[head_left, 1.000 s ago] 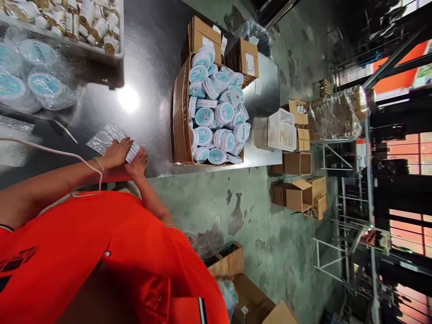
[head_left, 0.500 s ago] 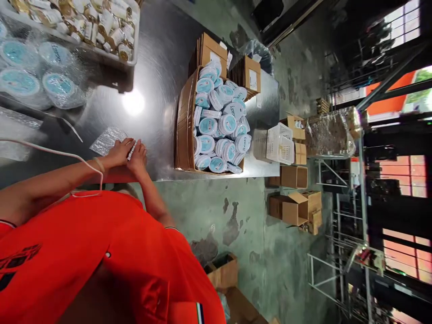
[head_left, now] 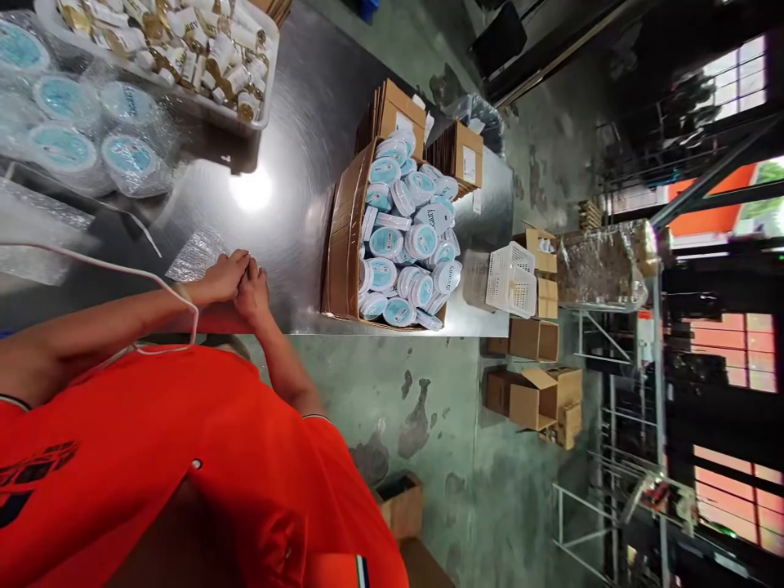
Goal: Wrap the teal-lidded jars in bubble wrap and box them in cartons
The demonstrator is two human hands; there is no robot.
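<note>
My left hand (head_left: 225,278) and my right hand (head_left: 251,294) meet at the fingertips near the front edge of the metal table (head_left: 287,237). Both have their fingers drawn together, and whatever lies between them is hidden. A piece of bubble wrap (head_left: 199,255) lies flat just beyond my left wrist. Over my left forearm runs a white cable (head_left: 110,265). To the right of my hands, a cardboard box (head_left: 345,245) is full of round white tubs with light blue labels (head_left: 421,242).
At the upper left are a white bin (head_left: 265,106) of small bottles and bubble-wrapped tubs (head_left: 64,147). Flattened cartons (head_left: 401,114) stand behind the box. White baskets (head_left: 511,278) sit past the table's right end, with open cartons (head_left: 532,400) on the floor.
My fingers have closed together over the small white piece that showed between them, which is now out of sight. The view has shifted slightly, so table items appear farther right.
</note>
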